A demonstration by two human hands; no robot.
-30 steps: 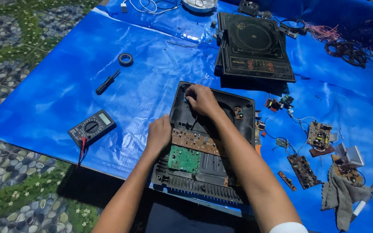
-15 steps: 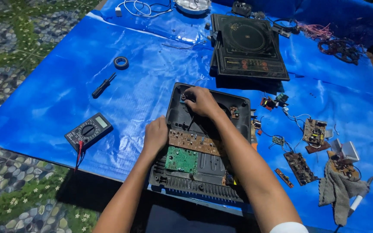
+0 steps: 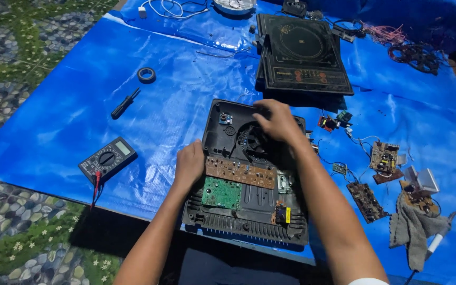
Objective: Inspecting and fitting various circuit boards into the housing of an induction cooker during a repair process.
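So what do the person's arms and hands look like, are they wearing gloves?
No gloves. The left hand and right hand are bare, with no rings or watch visible. Both forearms are bare too. Only a bit of white sleeve shows high on the right arm.

2 bare hands on an opened cooker base (image 3: 249,211) laid on a blue tarp (image 3: 69,105).

the left hand (image 3: 190,164) grips the left edge of the black base, touching the brown circuit board (image 3: 241,172); a green board (image 3: 221,193) lies just below it. the right hand (image 3: 276,122) rests palm down over the fan (image 3: 250,141) near the base's far end. beyond it sits a closed black cooktop (image 3: 302,53). to the left lie a multimeter (image 3: 107,159), a screwdriver (image 3: 125,103) and a tape roll (image 3: 146,75), well apart. to the right, loose circuit boards (image 3: 368,200) and a grey rag (image 3: 412,227) are scattered.
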